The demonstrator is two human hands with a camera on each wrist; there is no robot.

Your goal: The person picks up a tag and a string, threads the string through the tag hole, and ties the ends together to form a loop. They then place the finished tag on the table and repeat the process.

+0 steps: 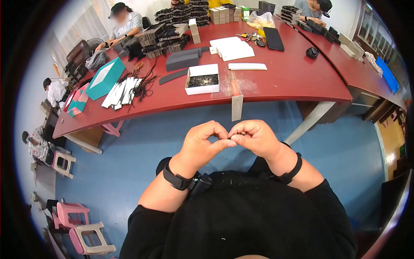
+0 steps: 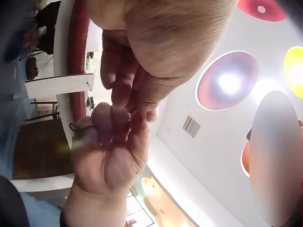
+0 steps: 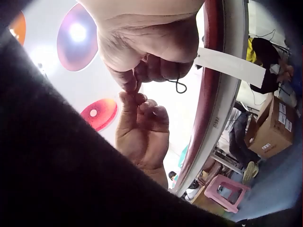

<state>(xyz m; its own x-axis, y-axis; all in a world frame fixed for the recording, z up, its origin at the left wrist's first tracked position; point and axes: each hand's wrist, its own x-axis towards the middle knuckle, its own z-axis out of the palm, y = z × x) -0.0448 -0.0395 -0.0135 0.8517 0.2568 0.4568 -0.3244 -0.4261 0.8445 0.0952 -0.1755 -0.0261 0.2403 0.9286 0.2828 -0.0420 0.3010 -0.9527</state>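
Note:
Above the floor in front of the table edge, my two hands meet fingertip to fingertip in the head view. The left hand (image 1: 202,144) and the right hand (image 1: 260,141) pinch a thin black cord between thumbs and fingers. A small loop of the cord (image 3: 185,88) sticks out beside the right hand's curled fingers in the right wrist view. Fingers hide the rest of it. Just beyond the hands, a pale card strip (image 1: 236,108) juts over the table edge, with an orange piece (image 1: 235,86) and clear plastic behind it.
On the red table (image 1: 302,82) stand a white box (image 1: 202,90) of small dark pieces, white cards (image 1: 233,48), white tags (image 1: 122,93) with black cords, dark grey boxes (image 1: 183,59) and a phone (image 1: 274,39). Several people sit around. Stools (image 1: 91,238) stand at lower left.

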